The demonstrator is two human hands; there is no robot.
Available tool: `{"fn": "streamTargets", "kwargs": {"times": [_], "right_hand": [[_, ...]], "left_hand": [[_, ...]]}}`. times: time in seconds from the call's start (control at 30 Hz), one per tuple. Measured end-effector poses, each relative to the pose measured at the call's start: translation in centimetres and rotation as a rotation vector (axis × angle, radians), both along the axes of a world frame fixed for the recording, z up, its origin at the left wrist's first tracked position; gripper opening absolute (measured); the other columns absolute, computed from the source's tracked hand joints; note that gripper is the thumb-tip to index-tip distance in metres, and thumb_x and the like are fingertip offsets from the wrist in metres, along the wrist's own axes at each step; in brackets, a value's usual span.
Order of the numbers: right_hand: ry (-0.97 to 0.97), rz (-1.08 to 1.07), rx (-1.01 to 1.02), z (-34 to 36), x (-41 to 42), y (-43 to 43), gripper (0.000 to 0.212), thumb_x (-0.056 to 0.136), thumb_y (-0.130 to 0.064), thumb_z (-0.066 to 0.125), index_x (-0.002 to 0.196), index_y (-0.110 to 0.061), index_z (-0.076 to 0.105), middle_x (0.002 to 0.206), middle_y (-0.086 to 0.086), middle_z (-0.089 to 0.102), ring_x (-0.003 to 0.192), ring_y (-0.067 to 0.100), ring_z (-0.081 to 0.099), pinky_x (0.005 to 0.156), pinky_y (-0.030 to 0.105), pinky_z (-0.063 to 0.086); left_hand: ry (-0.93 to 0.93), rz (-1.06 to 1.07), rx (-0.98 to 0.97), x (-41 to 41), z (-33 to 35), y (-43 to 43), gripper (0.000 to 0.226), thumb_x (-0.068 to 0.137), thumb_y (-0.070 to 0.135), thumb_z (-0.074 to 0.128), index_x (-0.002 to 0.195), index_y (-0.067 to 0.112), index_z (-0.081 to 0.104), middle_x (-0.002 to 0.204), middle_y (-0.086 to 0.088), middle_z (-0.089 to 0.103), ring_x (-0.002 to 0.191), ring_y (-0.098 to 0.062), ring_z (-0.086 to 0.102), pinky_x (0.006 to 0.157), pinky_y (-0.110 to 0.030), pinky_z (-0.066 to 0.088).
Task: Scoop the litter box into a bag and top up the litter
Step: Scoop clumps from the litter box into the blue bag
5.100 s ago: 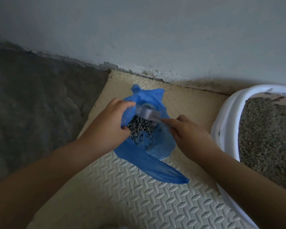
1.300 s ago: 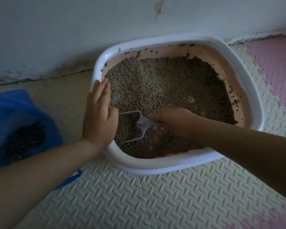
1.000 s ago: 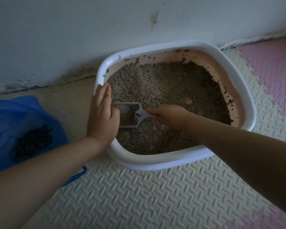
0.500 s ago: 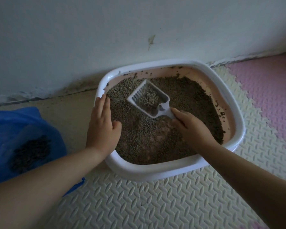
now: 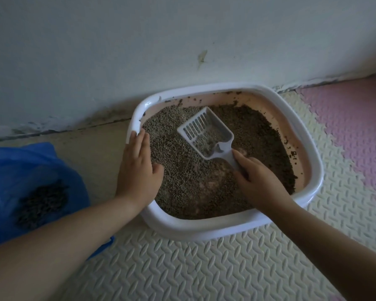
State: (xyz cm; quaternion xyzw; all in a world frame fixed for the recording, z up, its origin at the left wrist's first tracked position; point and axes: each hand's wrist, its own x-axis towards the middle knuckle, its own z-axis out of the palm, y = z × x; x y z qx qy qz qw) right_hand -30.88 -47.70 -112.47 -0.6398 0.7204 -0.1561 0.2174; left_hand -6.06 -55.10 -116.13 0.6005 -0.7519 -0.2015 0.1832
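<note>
A white litter box point(image 5: 204, 227) with a pink inner wall sits on the floor mat, full of grey-brown litter point(image 5: 193, 181). My right hand point(image 5: 256, 181) grips the handle of a white slotted scoop point(image 5: 204, 131), which is raised above the litter with a little litter left near its handle end. My left hand point(image 5: 137, 170) lies flat with straight fingers on the box's left rim. A blue plastic bag point(image 5: 11, 170) lies open on the floor to the left, with dark scooped litter point(image 5: 44, 200) inside.
The box stands against a pale wall point(image 5: 182, 40) at the back. A cream embossed foam mat point(image 5: 204, 268) covers the floor in front, and a pink mat section point(image 5: 352, 118) lies to the right.
Five seconds ago the scoop was emptied into the blue bag. Since then my right hand dug it into the litter near the left rim, then lifted it; most litter has sifted out.
</note>
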Motion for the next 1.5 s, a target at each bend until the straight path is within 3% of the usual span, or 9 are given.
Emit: {"fn": "streamTargets", "kwargs": {"times": [0.27, 0.43, 0.63, 0.87, 0.97, 1.03, 1.13, 1.33, 1.5], "right_hand": [[0.349, 0.164, 0.333, 1.8, -2.3, 0.9, 0.025, 0.097, -0.033, 0.043, 0.118, -0.034, 0.055, 0.082, -0.007, 0.06, 0.074, 0.008, 0.055, 0.059, 0.018, 0.038], [0.306, 0.137, 0.552, 2.1, -1.9, 0.0, 0.026, 0.098, -0.032, 0.042, 0.11, -0.028, 0.064, 0.077, -0.005, 0.064, 0.07, 0.009, 0.059, 0.062, 0.022, 0.044], [0.253, 0.113, 0.474, 1.0, 3.5, -4.3, 0.02, 0.096, -0.014, 0.042, 0.095, -0.027, 0.058, 0.087, 0.0, 0.061, 0.072, 0.017, 0.058, 0.063, 0.028, 0.049], [0.099, -0.033, 0.388, -2.2, 7.7, -12.5, 0.031, 0.093, -0.005, 0.038, 0.119, -0.012, 0.052, 0.069, 0.009, 0.055, 0.051, 0.018, 0.044, 0.045, 0.028, 0.036], [-0.007, -0.173, 0.359, -4.0, 8.8, -12.5, 0.014, 0.096, -0.008, 0.039, 0.102, -0.005, 0.051, 0.075, 0.01, 0.055, 0.06, 0.022, 0.051, 0.051, 0.03, 0.043], [-0.03, -0.219, 0.287, -5.1, 8.6, -11.1, 0.019, 0.1, -0.014, 0.038, 0.107, -0.001, 0.051, 0.089, 0.01, 0.058, 0.07, 0.024, 0.056, 0.054, 0.031, 0.043], [-0.019, -0.188, 0.2, -5.9, 7.7, -10.0, 0.022, 0.102, -0.015, 0.035, 0.113, -0.003, 0.05, 0.103, 0.013, 0.058, 0.081, 0.028, 0.06, 0.061, 0.035, 0.048], [-0.238, -0.362, 0.109, -4.4, 6.6, -7.3, 0.017, 0.102, -0.027, 0.036, 0.105, -0.015, 0.048, 0.086, 0.005, 0.057, 0.064, 0.02, 0.053, 0.048, 0.03, 0.034], [-0.205, -0.311, 0.022, -2.3, 4.6, -3.8, 0.022, 0.101, -0.03, 0.043, 0.12, -0.022, 0.048, 0.085, -0.004, 0.059, 0.06, 0.011, 0.054, 0.047, 0.028, 0.038]], "left_hand": [[0.02, -0.013, -0.033, -0.1, 0.1, 0.0, 0.067, 0.091, 0.017, 0.048, 0.15, 0.006, 0.018, 0.16, -0.001, 0.007, 0.146, -0.012, -0.002, 0.12, -0.036, 0.008], [0.045, -0.01, -0.034, -0.1, -0.1, 0.0, 0.068, 0.09, 0.016, 0.049, 0.15, 0.007, 0.019, 0.159, -0.001, 0.01, 0.146, -0.012, 0.0, 0.119, -0.041, 0.013], [0.043, 0.003, -0.042, -0.3, -0.1, 0.1, 0.068, 0.091, 0.017, 0.05, 0.151, 0.008, 0.018, 0.159, -0.001, 0.012, 0.146, -0.013, 0.001, 0.119, -0.042, 0.014], [0.067, 0.003, -0.064, -0.3, -0.3, 0.0, 0.068, 0.086, 0.024, 0.039, 0.15, 0.007, 0.022, 0.158, -0.003, 0.016, 0.146, -0.014, 0.003, 0.119, -0.041, 0.015], [0.074, 0.011, -0.07, -0.3, -0.4, -0.1, 0.069, 0.085, 0.024, 0.039, 0.149, 0.006, 0.023, 0.157, -0.003, 0.018, 0.145, -0.015, 0.005, 0.118, -0.043, 0.016], [0.075, 0.01, -0.075, -0.4, -0.5, 0.0, 0.069, 0.085, 0.024, 0.039, 0.149, 0.006, 0.023, 0.157, -0.003, 0.018, 0.145, -0.015, 0.006, 0.118, -0.043, 0.017], [0.083, 0.008, -0.07, -0.3, -0.5, -0.1, 0.068, 0.085, 0.025, 0.038, 0.149, 0.008, 0.024, 0.157, -0.001, 0.017, 0.145, -0.012, 0.004, 0.118, -0.042, 0.016], [0.097, -0.01, -0.086, -0.1, -0.6, -0.1, 0.067, 0.084, 0.024, 0.04, 0.148, 0.007, 0.027, 0.156, -0.002, 0.02, 0.145, -0.013, 0.007, 0.117, -0.045, 0.02], [0.076, -0.013, -0.104, 0.0, -0.7, -0.2, 0.066, 0.084, 0.024, 0.042, 0.146, 0.005, 0.03, 0.155, -0.004, 0.023, 0.145, -0.015, 0.01, 0.116, -0.047, 0.022]]}}
